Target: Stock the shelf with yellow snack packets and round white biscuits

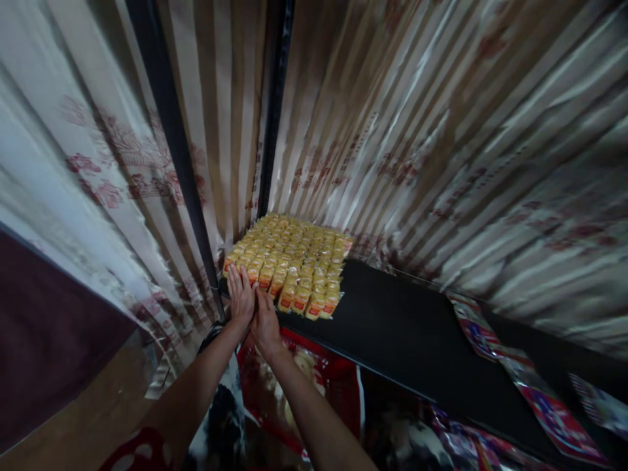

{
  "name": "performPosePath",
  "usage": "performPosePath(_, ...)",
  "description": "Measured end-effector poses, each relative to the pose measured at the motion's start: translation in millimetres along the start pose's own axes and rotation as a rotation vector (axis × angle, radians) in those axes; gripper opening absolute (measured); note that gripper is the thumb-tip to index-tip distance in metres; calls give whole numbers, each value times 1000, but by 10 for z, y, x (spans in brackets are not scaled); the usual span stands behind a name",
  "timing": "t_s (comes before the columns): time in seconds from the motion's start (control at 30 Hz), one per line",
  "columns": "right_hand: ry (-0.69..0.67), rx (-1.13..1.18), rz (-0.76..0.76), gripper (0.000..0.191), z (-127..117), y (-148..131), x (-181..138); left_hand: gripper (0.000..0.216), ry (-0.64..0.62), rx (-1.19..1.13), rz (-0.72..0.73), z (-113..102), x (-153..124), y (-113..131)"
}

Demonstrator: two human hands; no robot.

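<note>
Several rows of small yellow packets with red labels [289, 255] stand packed together on the far left end of a black shelf [407, 333]. My left hand [240, 294] lies with fingers stretched flat against the front left edge of the packets. My right hand [265, 324] is pressed beside it, fingers reaching toward the front row; whether it holds a packet is hidden. Both forearms reach up from the bottom of the view.
Striped curtains with red flower prints [417, 144] hang behind and beside the shelf, split by dark vertical posts [176, 144]. Red and blue packages [534, 386] lie along the shelf's right end. Red printed bags [304, 386] sit below the shelf.
</note>
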State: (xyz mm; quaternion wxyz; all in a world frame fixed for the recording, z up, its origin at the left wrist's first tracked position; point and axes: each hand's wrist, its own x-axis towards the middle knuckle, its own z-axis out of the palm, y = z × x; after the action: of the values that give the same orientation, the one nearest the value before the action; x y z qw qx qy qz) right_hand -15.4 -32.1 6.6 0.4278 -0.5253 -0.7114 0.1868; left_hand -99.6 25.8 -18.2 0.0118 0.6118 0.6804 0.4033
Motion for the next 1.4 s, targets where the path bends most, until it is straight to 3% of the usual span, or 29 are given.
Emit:
performPosePath(0.23,26,-22,-109,57,-408,-42,-246,58,78,-56,83,-87,-23,73)
performPosePath(0.4,120,21,-152,42,-993,-20,-325,54,160,-121,272,-299,-203,312)
performPosePath(0.5,277,44,-24,28,-1403,190,-237,46,60,-228,459,-392,-502,645)
performPosePath(0.57,425,41,114,24,-1633,458,-108,41,-144,-361,642,-373,-733,945)
performPosePath(0.63,538,38,247,29,-1803,799,67,40,-332,-469,630,-276,-924,1279)
performPosePath(0.7,553,25,353,33,-1916,1157,276,43,-461,-543,526,-119,-1038,1606)
performPosePath(0.83,515,-71,469,33,-2036,1734,747,43,-599,-581,347,236,-1066,2078)
performPosePath(1.0,375,-180,619,34,-2078,2094,1363,47,-699,-593,226,548,-1049,2215)
performPosePath(1.2,331,-254,648,37,-1993,2281,1888,49,-844,-593,214,548,-1061,2192)
performPosePath(1.4,399,-217,759,29,-1936,2405,1948,48,-822,-607,234,491,-1065,2220)
